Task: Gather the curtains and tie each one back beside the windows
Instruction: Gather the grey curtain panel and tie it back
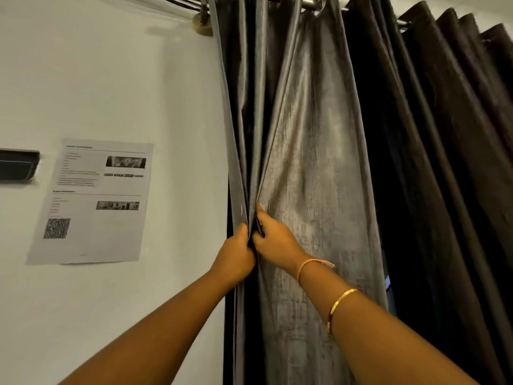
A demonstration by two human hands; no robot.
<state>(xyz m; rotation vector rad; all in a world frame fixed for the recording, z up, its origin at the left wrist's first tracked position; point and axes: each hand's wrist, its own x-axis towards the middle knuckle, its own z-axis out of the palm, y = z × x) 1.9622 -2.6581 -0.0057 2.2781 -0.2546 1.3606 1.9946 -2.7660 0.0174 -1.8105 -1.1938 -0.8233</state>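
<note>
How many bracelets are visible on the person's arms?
2, both on the right arm: a pink band at the wrist, and a gold bangle lower on the forearm. The left arm shows none.

views: one, head-worn | faces: forward and upward along the curtain (313,162), rod (308,1) at the top edge, high above the grip | range: near, forearms enter from the bottom edge; left hand (236,257) and right hand (273,240) grip folds just below centre | wall (111,79) fills the side left of the grip
</note>
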